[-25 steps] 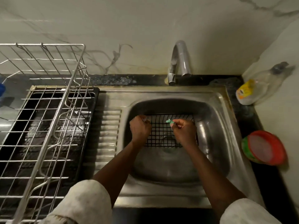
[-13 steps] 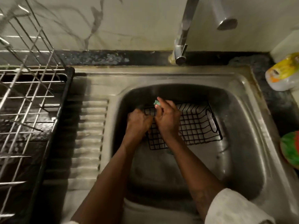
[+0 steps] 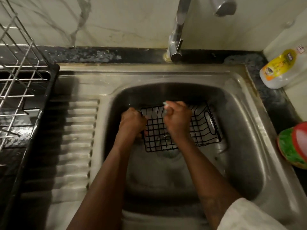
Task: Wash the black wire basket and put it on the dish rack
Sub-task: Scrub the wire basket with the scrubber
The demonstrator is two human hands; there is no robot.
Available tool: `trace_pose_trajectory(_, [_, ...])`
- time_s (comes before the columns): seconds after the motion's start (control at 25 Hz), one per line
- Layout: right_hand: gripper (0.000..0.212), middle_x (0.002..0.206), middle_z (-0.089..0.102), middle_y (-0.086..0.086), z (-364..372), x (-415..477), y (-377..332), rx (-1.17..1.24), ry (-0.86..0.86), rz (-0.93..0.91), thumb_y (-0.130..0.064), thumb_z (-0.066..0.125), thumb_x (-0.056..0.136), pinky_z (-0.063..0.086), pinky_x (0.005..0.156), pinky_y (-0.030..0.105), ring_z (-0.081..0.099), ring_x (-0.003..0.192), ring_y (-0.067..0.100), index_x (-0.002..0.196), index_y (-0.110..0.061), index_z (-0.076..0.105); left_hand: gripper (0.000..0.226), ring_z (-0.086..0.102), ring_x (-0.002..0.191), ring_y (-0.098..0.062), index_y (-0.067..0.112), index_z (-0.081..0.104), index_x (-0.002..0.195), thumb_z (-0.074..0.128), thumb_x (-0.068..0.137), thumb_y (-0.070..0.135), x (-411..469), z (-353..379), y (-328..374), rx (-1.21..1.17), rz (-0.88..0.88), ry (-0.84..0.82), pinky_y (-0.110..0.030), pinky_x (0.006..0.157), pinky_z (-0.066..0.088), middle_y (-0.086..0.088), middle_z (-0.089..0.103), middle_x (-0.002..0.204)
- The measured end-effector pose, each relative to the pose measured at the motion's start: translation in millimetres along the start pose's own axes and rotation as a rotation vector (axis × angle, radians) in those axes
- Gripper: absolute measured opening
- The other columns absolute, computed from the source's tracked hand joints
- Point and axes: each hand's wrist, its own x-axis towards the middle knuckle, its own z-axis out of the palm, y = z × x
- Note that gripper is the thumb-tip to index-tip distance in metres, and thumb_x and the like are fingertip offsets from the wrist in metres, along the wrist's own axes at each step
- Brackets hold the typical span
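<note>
The black wire basket lies in the steel sink, over the drain. My left hand grips the basket's left edge. My right hand is over the middle of the basket and holds a small pale green scrubber that pokes out above the fingers at the basket's far rim. The dish rack, silver wire over a black tray, stands at the left edge of the view.
The tap rises behind the sink; no water is seen running. A ribbed draining board lies between sink and rack. A dish-soap bottle and a red and green round container sit on the right counter.
The view dropped closer to the sink a second ago. Since half a second ago, my right hand with the scrubber has shifted a little right along the basket; my left hand keeps its grip.
</note>
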Motion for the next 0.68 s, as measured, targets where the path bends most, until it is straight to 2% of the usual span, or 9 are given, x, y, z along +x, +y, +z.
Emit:
trace_pose_trajectory(0.08, [0.022, 0.105, 0.065, 0.018, 16, -7, -22, 0.005, -0.170, -0.165, 0.000, 0.059, 0.092, 0.047, 0.081, 0.028, 0.060, 0.095, 0.030, 0.108, -0.002, 0.074, 0.026, 0.069, 0.047, -0.020, 0.003, 0.068, 0.098, 0.059, 0.100, 0.027, -3, -2, 1, 0.036, 0.027, -0.002, -0.021, 0.035, 0.048, -0.008, 0.074, 0.074])
trace_pose_trajectory(0.12, [0.022, 0.106, 0.064, 0.018, 16, -7, -23, -0.001, -0.192, -0.194, -0.001, 0.058, 0.092, 0.048, 0.081, 0.031, 0.060, 0.095, 0.030, 0.108, -0.002, 0.073, 0.026, 0.069, 0.047, -0.020, 0.002, 0.067, 0.098, 0.058, 0.100, 0.026, -4, -3, 2, 0.040, 0.029, -0.004, -0.020, 0.034, 0.047, -0.007, 0.073, 0.072])
trace_pose_trajectory(0.2, [0.018, 0.103, 0.064, 0.013, 1, 1, -5, -0.011, -0.093, -0.157, -0.007, 0.059, 0.094, 0.053, 0.076, 0.031, 0.062, 0.090, 0.025, 0.106, -0.006, 0.072, 0.024, 0.072, 0.052, -0.023, 0.003, 0.068, 0.098, 0.056, 0.102, 0.024, -3, -4, 3, 0.003, 0.011, -0.028, -0.027, 0.045, 0.056, -0.007, 0.074, 0.067])
trace_pose_trajectory(0.28, [0.016, 0.102, 0.065, 0.011, -23, 11, 27, -0.062, 0.031, -0.069, -0.009, 0.062, 0.093, 0.049, 0.070, 0.019, 0.060, 0.089, 0.020, 0.106, -0.007, 0.071, 0.024, 0.074, 0.060, -0.025, 0.007, 0.068, 0.098, 0.052, 0.103, 0.024, -2, -4, 4, 0.003, -0.007, -0.074, -0.033, 0.062, 0.063, -0.008, 0.075, 0.067])
trace_pose_trajectory(0.36, [0.016, 0.100, 0.069, 0.010, -42, 23, 54, -0.081, 0.139, 0.104, -0.005, 0.066, 0.089, 0.036, 0.064, 0.009, 0.060, 0.087, 0.017, 0.104, -0.009, 0.072, 0.023, 0.073, 0.056, -0.022, 0.008, 0.066, 0.097, 0.051, 0.104, 0.024, -2, -3, 5, -0.008, -0.016, -0.081, -0.028, 0.053, 0.058, -0.007, 0.074, 0.065])
trace_pose_trajectory(0.44, [0.018, 0.096, 0.072, 0.009, -48, 33, 67, -0.053, 0.228, 0.242, -0.002, 0.068, 0.085, 0.034, 0.061, 0.007, 0.066, 0.085, 0.018, 0.100, -0.011, 0.071, 0.022, 0.071, 0.050, -0.018, 0.008, 0.066, 0.097, 0.052, 0.104, 0.023, -5, -2, 6, -0.038, -0.026, -0.086, -0.024, 0.045, 0.051, -0.005, 0.073, 0.060])
trace_pose_trajectory(0.56, [0.021, 0.097, 0.070, 0.009, -38, 27, 60, -0.008, 0.240, 0.262, 0.000, 0.070, 0.081, 0.040, 0.062, 0.012, 0.067, 0.087, 0.021, 0.098, -0.012, 0.066, 0.022, 0.070, 0.047, -0.018, 0.007, 0.065, 0.099, 0.052, 0.104, 0.024, -9, -2, 8, -0.055, -0.046, -0.098, -0.023, 0.040, 0.049, -0.005, 0.071, 0.056])
trace_pose_trajectory(0.68, [0.023, 0.100, 0.064, 0.009, -13, 9, 33, 0.054, 0.143, 0.187, -0.005, 0.072, 0.082, 0.048, 0.065, 0.015, 0.063, 0.090, 0.018, 0.100, -0.011, 0.060, 0.023, 0.071, 0.050, -0.020, 0.006, 0.065, 0.101, 0.053, 0.104, 0.026, -7, -2, 9, -0.054, -0.048, -0.101, -0.024, 0.041, 0.050, -0.006, 0.072, 0.059])
